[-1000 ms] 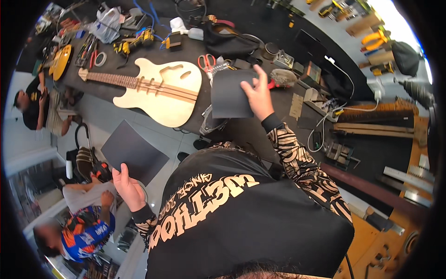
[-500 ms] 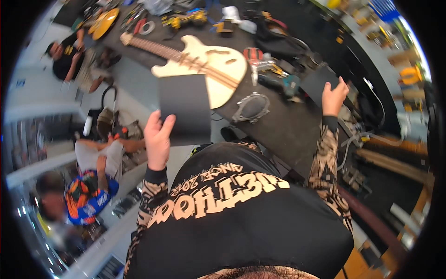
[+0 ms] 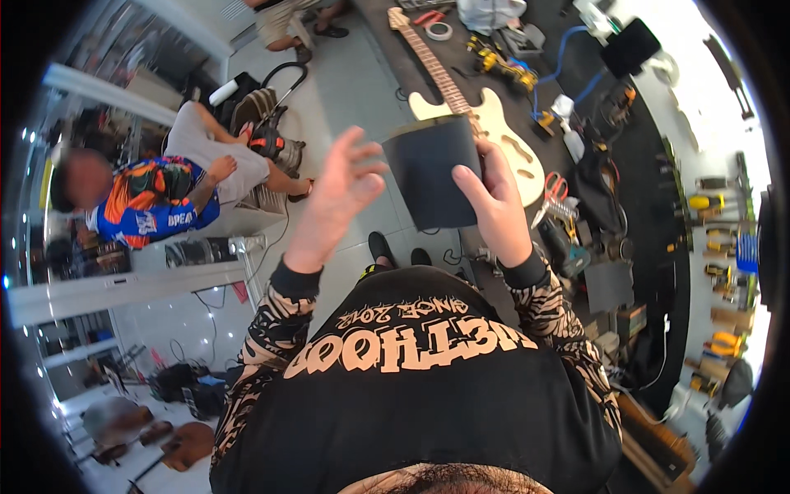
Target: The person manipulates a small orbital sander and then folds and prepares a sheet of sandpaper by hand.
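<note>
A dark, slightly curled sheet that looks like sandpaper (image 3: 429, 183) is held up in front of my body. My right hand (image 3: 499, 206) grips its right edge, with the thumb on the near face. To the left of the sheet, my left hand (image 3: 333, 202) is raised with its fingers spread and nothing in it. Beyond the sheet lies a pale electric guitar (image 3: 512, 142) on the dark workbench, its neck pointing away; the sheet hides part of its body. A second dark grey sheet (image 3: 610, 286) rests on the bench to the right.
Red-handled scissors (image 3: 556, 186), a teal-bodied power drill (image 3: 571, 252) and yellow clamps (image 3: 502, 66) lie around the guitar. Tools hang along the right wall. A seated person (image 3: 156, 198) is at the left, near a vacuum cleaner (image 3: 278, 150) on the floor.
The held sheet has passed from my left hand to my right hand, which came in from the bench at the right. My left hand has let go and opened. The view has turned leftward.
</note>
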`<state>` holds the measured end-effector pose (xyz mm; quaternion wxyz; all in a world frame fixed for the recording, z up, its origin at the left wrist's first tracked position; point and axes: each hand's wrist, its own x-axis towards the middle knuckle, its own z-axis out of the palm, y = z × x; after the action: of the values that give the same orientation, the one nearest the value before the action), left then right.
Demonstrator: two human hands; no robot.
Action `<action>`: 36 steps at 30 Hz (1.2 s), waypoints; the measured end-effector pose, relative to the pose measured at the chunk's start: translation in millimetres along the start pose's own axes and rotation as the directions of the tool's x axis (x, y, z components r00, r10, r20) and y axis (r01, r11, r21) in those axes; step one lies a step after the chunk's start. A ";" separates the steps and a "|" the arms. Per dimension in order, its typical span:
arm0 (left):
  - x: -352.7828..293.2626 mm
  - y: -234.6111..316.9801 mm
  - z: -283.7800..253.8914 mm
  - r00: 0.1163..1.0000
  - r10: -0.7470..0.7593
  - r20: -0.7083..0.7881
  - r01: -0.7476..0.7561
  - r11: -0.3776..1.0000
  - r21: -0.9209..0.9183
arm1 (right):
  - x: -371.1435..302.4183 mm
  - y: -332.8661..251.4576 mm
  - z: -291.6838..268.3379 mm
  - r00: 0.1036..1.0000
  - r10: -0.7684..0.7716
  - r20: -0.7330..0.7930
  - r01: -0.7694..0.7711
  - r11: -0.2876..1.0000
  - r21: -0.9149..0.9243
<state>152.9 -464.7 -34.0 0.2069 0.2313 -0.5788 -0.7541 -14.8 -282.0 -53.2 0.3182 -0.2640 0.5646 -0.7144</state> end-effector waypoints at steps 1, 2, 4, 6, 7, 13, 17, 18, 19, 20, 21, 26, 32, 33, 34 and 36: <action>-1.8 -3.6 2.1 1.000 0.009 -0.028 -0.009 1.000 -0.005 | -1.0 2.4 3.1 1.000 0.004 0.029 -0.004 1.000 -0.002; -1.7 -9.0 4.6 0.999 -0.044 -0.016 0.044 0.999 -0.016 | -2.3 5.9 4.9 0.999 0.026 0.039 -0.028 0.999 0.044; -2.2 -22.6 8.0 0.998 -0.057 -0.020 0.055 0.995 -0.083 | -9.4 11.9 11.2 0.997 0.044 0.056 -0.047 0.998 0.051; -2.0 -19.3 16.6 0.998 0.011 -0.059 -0.014 0.999 -0.044 | -14.5 14.7 10.4 0.995 0.060 0.075 -0.065 0.996 0.064; -2.2 -15.9 20.6 0.993 0.086 -0.077 -0.087 0.996 0.002 | -17.3 14.5 9.0 0.995 0.064 0.080 -0.070 0.995 0.077; -11.6 -18.8 30.1 0.992 0.117 -0.050 -0.111 0.989 0.102 | -15.7 -13.2 15.2 0.996 0.032 -0.081 -0.032 0.999 -0.006; -10.0 -9.0 42.1 0.994 0.106 -0.028 -0.105 0.994 0.023 | -22.8 -27.5 17.7 0.990 -0.013 -0.140 0.017 0.999 0.028; -9.4 -9.2 46.0 0.993 0.111 -0.051 -0.112 0.994 -0.012 | -24.7 -28.2 17.6 0.990 -0.009 -0.137 0.012 1.000 0.026; -8.6 -9.1 48.4 0.990 0.115 -0.076 -0.119 0.992 -0.046 | -25.9 -28.4 17.5 0.990 -0.014 -0.143 0.019 0.999 0.036; -7.7 -8.7 48.9 0.990 0.114 -0.083 -0.118 0.992 -0.049 | -26.1 -28.6 17.3 0.989 -0.019 -0.147 0.026 0.999 0.046; -7.0 -8.9 49.6 0.989 0.125 -0.080 -0.129 0.991 -0.042 | -26.4 -29.1 16.3 0.990 -0.010 -0.142 0.016 0.999 0.043; -3.7 -10.3 55.9 0.985 0.127 -0.119 -0.129 0.991 -0.014 | -24.9 -31.7 10.7 0.992 0.021 -0.122 -0.017 0.999 0.026; -2.0 -11.7 53.4 0.979 0.139 -0.149 -0.135 0.990 0.033 | -20.9 -25.4 8.8 0.992 0.046 -0.116 -0.046 0.999 0.005; -1.2 -12.1 53.1 0.979 0.139 -0.151 -0.138 0.990 0.016 | -19.9 -24.7 8.3 0.992 0.043 -0.115 -0.042 0.999 0.007; -1.2 -12.9 52.8 0.979 0.138 -0.152 -0.140 0.990 -0.001 | -19.4 -22.9 8.2 0.992 0.038 -0.120 -0.038 0.999 0.006; -1.7 -15.1 52.7 0.978 0.140 -0.156 -0.142 0.990 0.004 | -19.5 -20.9 8.2 0.991 0.049 -0.121 -0.047 0.999 0.017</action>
<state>122.6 -419.0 -36.7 0.3053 0.2472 -0.5730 -0.7193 0.8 -269.3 -31.3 0.3021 -0.2041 0.5842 -0.7251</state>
